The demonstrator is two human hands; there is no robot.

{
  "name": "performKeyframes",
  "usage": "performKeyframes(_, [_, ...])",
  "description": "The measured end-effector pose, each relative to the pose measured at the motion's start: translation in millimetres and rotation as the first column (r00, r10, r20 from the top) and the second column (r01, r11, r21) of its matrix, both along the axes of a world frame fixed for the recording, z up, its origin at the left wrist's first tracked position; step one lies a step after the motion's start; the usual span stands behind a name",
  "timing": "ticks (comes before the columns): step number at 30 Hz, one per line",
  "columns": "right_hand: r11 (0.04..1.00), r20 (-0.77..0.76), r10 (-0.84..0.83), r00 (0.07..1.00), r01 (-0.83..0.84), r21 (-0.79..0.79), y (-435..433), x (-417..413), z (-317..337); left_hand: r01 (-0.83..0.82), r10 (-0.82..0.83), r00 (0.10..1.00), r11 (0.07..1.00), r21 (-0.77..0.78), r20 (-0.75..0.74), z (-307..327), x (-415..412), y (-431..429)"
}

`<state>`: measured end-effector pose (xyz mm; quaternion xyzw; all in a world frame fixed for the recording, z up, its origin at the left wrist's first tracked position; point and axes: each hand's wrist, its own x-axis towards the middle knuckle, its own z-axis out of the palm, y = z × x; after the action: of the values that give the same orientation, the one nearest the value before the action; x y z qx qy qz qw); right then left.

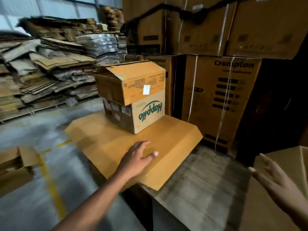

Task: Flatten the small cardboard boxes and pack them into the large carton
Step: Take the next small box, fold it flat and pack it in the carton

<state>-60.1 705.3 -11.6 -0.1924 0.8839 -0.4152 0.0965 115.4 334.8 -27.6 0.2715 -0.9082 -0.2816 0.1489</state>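
Small boxes: two, stacked. The open-flapped box sat on the Happilo box, both on one flat cardboard sheet. They looked light, thin-walled and easy to crush, so you'd want to grip the side walls, not the flaps. Your left hand lay straight-fingered over the sheet, holding nothing. Your right hand was spread empty beside one big carton.

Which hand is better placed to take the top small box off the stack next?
Left, probably. The left hand is stretched open over the flat cardboard sheet, pointing toward the top box stacked on the Happilo box. The right hand is open far off to the right, by another carton.
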Motion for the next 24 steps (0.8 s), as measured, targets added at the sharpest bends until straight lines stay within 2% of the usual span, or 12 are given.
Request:
performKeyframes(1, [0.998, 0.021, 0.026, 0.999, -0.025, -0.059, -36, -2, 14, -0.024, 0.024, 1.000, 1.000, -0.002, -0.016, 6, 8, -23])
performKeyframes(3, [0.997, -0.089, 0.060, 0.994, -0.064, -0.038, -87, -4, 22, -0.066, 0.066, 0.997, 0.998, -0.007, -0.034, 18, 23, -65])
performKeyframes(8, [0.974, -0.092, 0.225, 0.970, -0.228, -0.018, -181, -32, 18, -0.183, 0.186, 0.975, 0.982, 0.035, -0.118, 39, 41, -160])
performKeyframes(12, [0.962, -0.015, 0.260, 0.965, -0.261, -0.078, -248, -56, 22, -0.264, 0.291, 0.927, 0.954, 0.139, -0.235, 45, 38, -231])
performKeyframes(18, [0.912, 0.133, 0.354, 0.926, -0.311, -0.267, -356, -89, 32, -0.295, 0.343, 0.899, 0.934, 0.201, -0.274, 57, 23, -305])
performKeyframes(24, [0.871, 0.226, 0.403, 0.887, -0.296, -0.392, -467, -110, 57, -0.309, 0.429, 0.841, 0.881, 0.357, -0.331, 85, -6, -389])
